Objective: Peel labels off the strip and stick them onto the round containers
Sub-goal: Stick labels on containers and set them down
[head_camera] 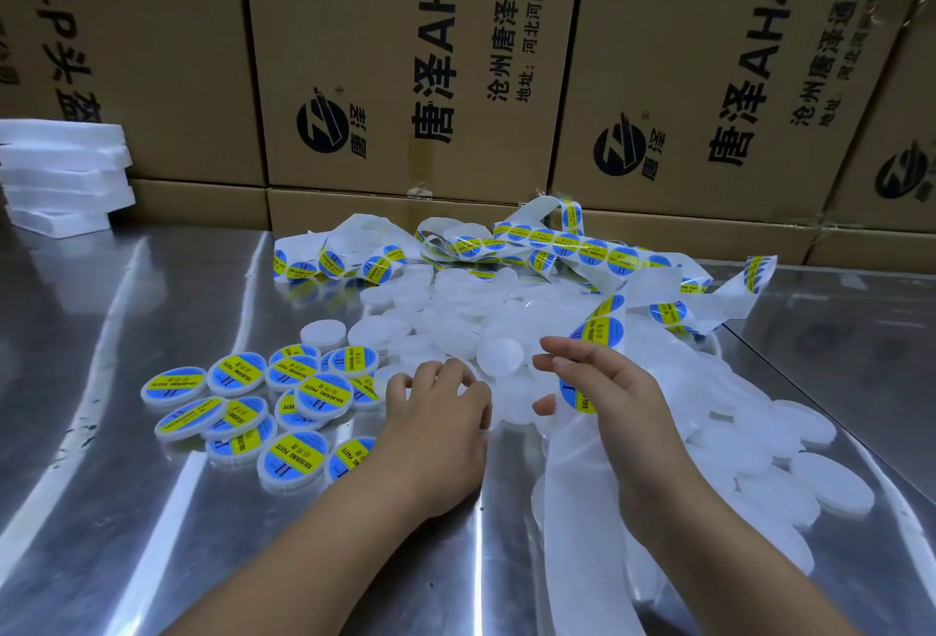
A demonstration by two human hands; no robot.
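Right now both hands sit low at the middle of the steel worktop [152, 306]. The left hand [440, 417] lies palm down, its fingers [458, 372] curled over the near edge of the heap of plain containers [456, 316] – whether they actually grip one cannot be told. At 3 o'clock of it, the right hand [613, 397] holds the label strip [557, 242], which passes between thumb and narrowly spread fingers; a blue and yellow label [577, 400] shows just under the palm, and bare backing hangs down toward 6 o'clock.

From the right hand, the strip climbs toward 12 o'clock and tangles in loops over the far side of the heap. The labelled containers [283, 412] lie in a loose cluster at 9 o'clock of the left hand, several overlapping, labels facing up. More plain white ones spill toward 4 o'clock.

Far off at 10 o'clock stands a stack of white foam slabs [63, 174] – behind everything, at 12 o'clock, a wall of printed cardboard boxes [405, 52].
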